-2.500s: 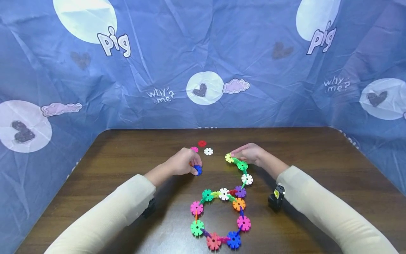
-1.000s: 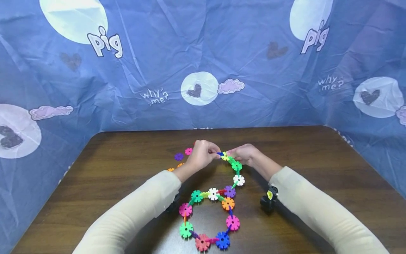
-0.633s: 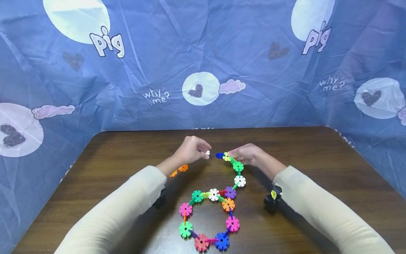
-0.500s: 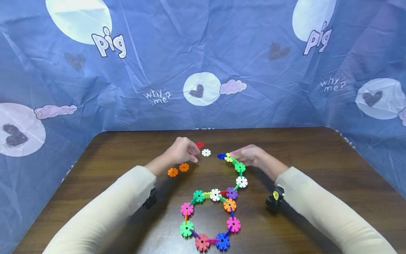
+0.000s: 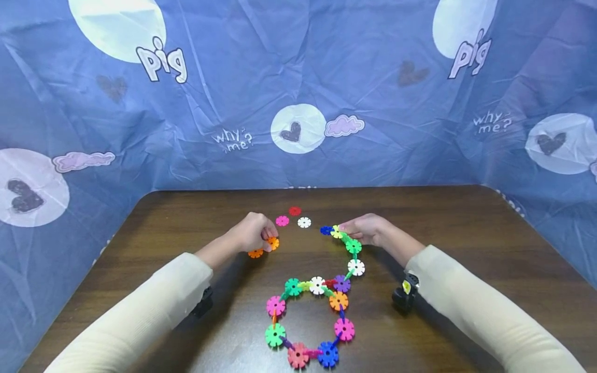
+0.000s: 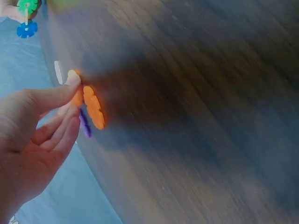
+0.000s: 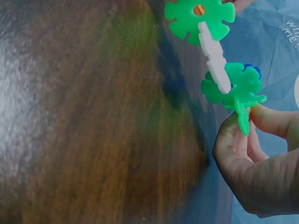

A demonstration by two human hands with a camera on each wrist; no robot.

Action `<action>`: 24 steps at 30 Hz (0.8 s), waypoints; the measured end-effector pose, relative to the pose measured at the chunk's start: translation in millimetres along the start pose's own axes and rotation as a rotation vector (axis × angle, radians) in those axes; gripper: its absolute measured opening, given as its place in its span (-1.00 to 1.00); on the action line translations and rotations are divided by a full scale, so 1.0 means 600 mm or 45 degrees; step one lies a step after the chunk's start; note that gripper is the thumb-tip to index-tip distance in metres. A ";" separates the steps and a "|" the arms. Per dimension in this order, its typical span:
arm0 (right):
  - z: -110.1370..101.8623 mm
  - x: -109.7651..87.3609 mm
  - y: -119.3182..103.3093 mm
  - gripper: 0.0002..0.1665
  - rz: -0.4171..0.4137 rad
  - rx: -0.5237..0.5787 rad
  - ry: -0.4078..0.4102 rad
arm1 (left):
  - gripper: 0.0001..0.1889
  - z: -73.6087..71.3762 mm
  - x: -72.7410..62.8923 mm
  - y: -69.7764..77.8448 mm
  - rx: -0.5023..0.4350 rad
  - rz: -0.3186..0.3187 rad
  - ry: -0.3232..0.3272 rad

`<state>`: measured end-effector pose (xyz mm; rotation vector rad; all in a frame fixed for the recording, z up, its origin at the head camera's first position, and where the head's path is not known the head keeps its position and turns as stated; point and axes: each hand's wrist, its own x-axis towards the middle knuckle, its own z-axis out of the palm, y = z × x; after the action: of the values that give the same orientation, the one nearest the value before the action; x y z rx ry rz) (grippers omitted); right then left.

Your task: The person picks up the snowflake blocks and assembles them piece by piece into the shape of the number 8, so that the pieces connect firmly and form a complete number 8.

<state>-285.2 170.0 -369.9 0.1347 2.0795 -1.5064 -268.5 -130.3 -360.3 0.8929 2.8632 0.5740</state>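
My left hand (image 5: 254, 232) pinches an orange interlocking disc (image 6: 77, 97) between thumb and fingers. Beside it a second orange disc (image 6: 95, 108) lies on the table. A purple disc (image 6: 85, 123) shows past the fingers in the left wrist view; the hand hides it in the head view. My right hand (image 5: 368, 229) grips the far end of a chain of interlocking discs, near its yellow disc (image 5: 336, 232). A blue disc (image 5: 326, 230) forms the chain's tip. From green (image 5: 353, 246) and white discs (image 5: 356, 267), the chain runs down into a closed ring (image 5: 275, 335).
Loose pink (image 5: 282, 221), red (image 5: 295, 211) and white discs (image 5: 304, 222) lie toward the back of the brown wooden table (image 5: 420, 207). A blue printed cloth (image 5: 224, 93) hangs behind and at both sides.
My left hand joined the blue disc to the yellow one and let it go. It then moved left past the white disc to the orange discs. The right hand stays at the chain's end.
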 end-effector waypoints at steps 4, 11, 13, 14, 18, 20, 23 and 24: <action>0.001 0.001 0.003 -0.45 0.002 0.027 0.002 | -0.77 0.001 0.002 0.006 -0.031 -0.052 0.053; 0.001 0.002 0.006 -0.45 -0.007 0.048 -0.008 | -0.84 0.006 0.010 0.016 -0.229 -0.152 0.125; 0.002 0.001 0.006 -0.45 -0.007 0.048 -0.009 | -0.87 0.010 0.013 0.021 -0.306 -0.210 0.126; 0.003 0.000 0.006 -0.45 -0.009 0.049 -0.011 | -0.88 0.013 0.016 0.022 -0.349 -0.239 0.124; 0.005 -0.001 0.005 -0.44 -0.018 0.034 -0.026 | -0.89 0.021 0.027 0.034 -0.542 -0.368 0.105; 0.005 0.000 0.003 -0.44 -0.019 0.025 -0.020 | -0.89 0.025 0.035 0.042 -0.670 -0.435 0.089; 0.007 0.001 0.001 -0.44 -0.005 0.006 -0.010 | -0.86 0.029 0.045 0.059 -0.853 -0.532 0.081; 0.008 0.001 0.001 -0.45 0.003 0.004 -0.003 | -0.85 0.031 0.048 0.063 -0.911 -0.558 0.084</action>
<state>-283.6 165.9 -371.3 0.1369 2.0743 -1.5079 -268.8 -79.0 -362.3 0.1317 2.4494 1.4264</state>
